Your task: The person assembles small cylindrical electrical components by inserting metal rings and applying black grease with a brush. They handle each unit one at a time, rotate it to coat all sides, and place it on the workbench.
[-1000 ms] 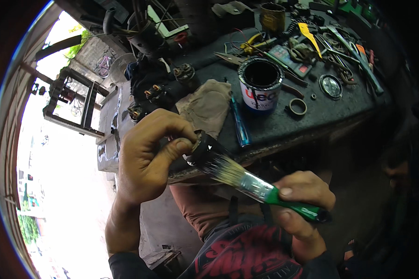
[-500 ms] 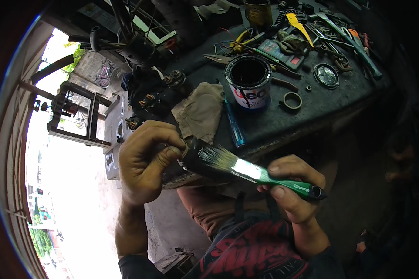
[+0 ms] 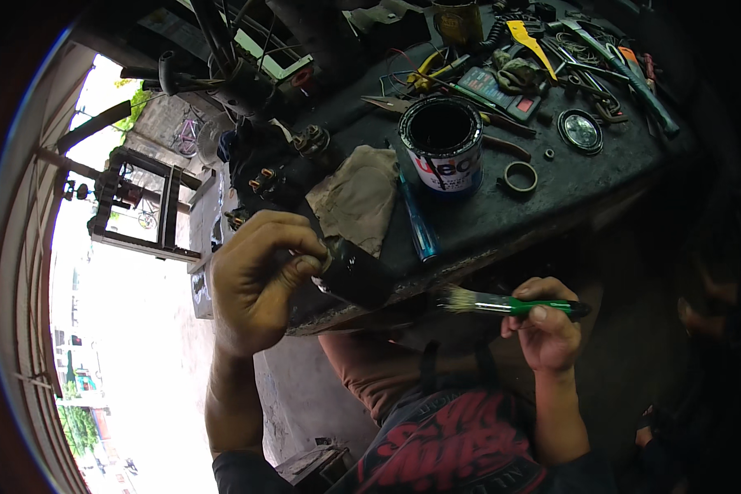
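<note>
My left hand (image 3: 263, 276) pinches the end of a dark cylindrical part (image 3: 356, 276), which looks glossy black with wet highlights. It is held at the bench's near edge, in front of a brown cloth (image 3: 358, 198). My right hand (image 3: 549, 321) grips the green handle of a paintbrush (image 3: 502, 304). The brush lies nearly level, its pale bristles with darkened tips pointing left toward the part, a gap between them. Behind, an open paint can (image 3: 442, 165) with black paint around its rim stands on the bench. A blue screwdriver (image 3: 420, 226) lies beside the can.
On the dark bench (image 3: 568, 185) are a tape roll (image 3: 519, 178), a round metal lid (image 3: 580, 132), a multimeter (image 3: 494, 95), pliers (image 3: 426, 74), a yellow blade-like tool (image 3: 532, 49) and a pile of hand tools at the right. Dark metal parts (image 3: 263, 181) crowd the left.
My right hand has drawn the paintbrush away from the dark part, to the right, and its bristles no longer touch it. My left hand keeps its hold almost in place.
</note>
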The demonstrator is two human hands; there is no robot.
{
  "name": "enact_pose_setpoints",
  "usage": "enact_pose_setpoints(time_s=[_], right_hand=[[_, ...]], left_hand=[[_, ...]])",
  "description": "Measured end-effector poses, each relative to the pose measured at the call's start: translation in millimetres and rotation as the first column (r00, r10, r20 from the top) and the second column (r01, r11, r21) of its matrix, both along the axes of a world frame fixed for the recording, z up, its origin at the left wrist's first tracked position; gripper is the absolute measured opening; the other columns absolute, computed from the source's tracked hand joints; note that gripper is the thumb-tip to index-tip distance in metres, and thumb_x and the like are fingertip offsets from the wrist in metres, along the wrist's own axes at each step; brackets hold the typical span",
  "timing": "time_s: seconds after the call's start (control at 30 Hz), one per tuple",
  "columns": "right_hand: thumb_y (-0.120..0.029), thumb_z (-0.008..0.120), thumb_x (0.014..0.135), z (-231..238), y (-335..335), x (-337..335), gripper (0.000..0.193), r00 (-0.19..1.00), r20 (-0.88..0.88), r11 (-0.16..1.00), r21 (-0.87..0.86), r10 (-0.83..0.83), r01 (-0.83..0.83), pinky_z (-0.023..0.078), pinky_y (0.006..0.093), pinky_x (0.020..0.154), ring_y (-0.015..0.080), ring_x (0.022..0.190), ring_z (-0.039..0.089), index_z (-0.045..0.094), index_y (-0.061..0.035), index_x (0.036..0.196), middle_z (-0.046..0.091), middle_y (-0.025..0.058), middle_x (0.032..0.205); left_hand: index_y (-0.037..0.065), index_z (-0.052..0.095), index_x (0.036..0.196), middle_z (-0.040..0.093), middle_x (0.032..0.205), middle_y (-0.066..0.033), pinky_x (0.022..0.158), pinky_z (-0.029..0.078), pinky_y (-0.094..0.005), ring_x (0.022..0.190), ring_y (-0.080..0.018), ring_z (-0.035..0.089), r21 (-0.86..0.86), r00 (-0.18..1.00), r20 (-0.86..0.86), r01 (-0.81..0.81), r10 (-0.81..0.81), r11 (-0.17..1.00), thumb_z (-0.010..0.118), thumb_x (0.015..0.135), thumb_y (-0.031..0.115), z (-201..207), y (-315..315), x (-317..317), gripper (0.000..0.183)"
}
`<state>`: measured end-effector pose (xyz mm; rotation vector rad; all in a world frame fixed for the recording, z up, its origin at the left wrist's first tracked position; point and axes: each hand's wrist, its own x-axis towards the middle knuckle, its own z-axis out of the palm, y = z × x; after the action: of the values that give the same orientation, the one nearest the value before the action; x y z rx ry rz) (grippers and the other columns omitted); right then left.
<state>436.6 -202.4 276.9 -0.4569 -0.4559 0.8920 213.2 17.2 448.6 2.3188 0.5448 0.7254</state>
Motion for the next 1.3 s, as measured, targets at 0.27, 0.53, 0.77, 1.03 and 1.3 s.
enact_pose_setpoints(time_s=[0.27, 0.53, 0.77, 1.03, 1.3], right_hand=[[-0.006, 0.068, 0.090, -18.6, -32.3, 11.5, 0.030, 0.995, 0.023, 0.988, -0.115, -0.102, 0.103, 0.066, 0.0409, 0.067, 0.0250, 0.077, 0.073, 0.067, 0.0133, 0.113, 0.070, 0.0226, 0.101], [-0.005, 0.067, 0.091, -22.6, -30.1, 9.5, 0.031, 0.997, 0.005, 0.992, -0.098, -0.075, 0.075, 0.066, 0.0406, 0.067, 0.0251, 0.079, 0.074, 0.067, 0.0128, 0.115, 0.070, 0.0225, 0.103], [-0.006, 0.068, 0.091, -20.3, -18.7, 7.5, 0.031, 0.999, 0.037, 0.994, -0.107, -0.036, 0.039, 0.066, 0.0400, 0.068, 0.0246, 0.080, 0.073, 0.067, 0.0124, 0.117, 0.070, 0.0226, 0.104], [-0.006, 0.069, 0.091, -20.1, -13.1, 5.7, 0.031, 0.999, 0.047, 0.997, -0.080, -0.007, 0.010, 0.065, 0.0398, 0.068, 0.0249, 0.080, 0.073, 0.067, 0.0117, 0.116, 0.069, 0.0217, 0.104], [-0.006, 0.069, 0.090, -21.9, -19.3, -3.1, 0.029, 0.999, 0.038, 0.992, -0.127, 0.012, -0.007, 0.064, 0.0391, 0.069, 0.0254, 0.078, 0.072, 0.068, 0.0112, 0.114, 0.069, 0.0209, 0.101]], left_hand=[[-0.001, 0.073, 0.099, 0.069, 0.106, -0.0125, 0.078, 0.055, -0.0296, 0.091, -0.0215, 0.071, 0.248, 0.986, -0.163, 0.085, -0.045, 0.965, 0.062, 0.079, -0.018, -13.5, 32.6, -2.4, 0.028], [0.003, 0.075, 0.101, 0.071, 0.108, -0.0138, 0.085, 0.057, -0.0359, 0.100, -0.0315, 0.071, 0.220, 0.964, -0.252, -0.021, 0.078, 0.975, 0.073, 0.081, -0.009, -23.3, 17.1, -13.9, 0.023], [0.001, 0.073, 0.105, 0.069, 0.092, -0.0080, 0.071, 0.052, -0.0311, 0.078, -0.0156, 0.065, 0.177, 0.884, 0.004, -0.461, 0.468, 0.870, 0.080, 0.096, 0.012, -39.9, -16.6, 9.4, 0.016], [0.000, 0.074, 0.097, 0.071, 0.083, -0.0129, 0.068, 0.053, -0.0380, 0.073, -0.0234, 0.070, 0.265, 0.762, -0.175, -0.573, 0.623, 0.775, 0.081, 0.093, 0.022, -39.9, -16.7, 23.8, 0.023], [-0.001, 0.076, 0.095, 0.072, 0.078, -0.0116, 0.068, 0.052, -0.0360, 0.070, -0.0197, 0.067, 0.153, 0.734, -0.150, -0.645, 0.663, 0.749, 0.078, 0.093, 0.018, -47.9, -1.3, 19.2, 0.019]])
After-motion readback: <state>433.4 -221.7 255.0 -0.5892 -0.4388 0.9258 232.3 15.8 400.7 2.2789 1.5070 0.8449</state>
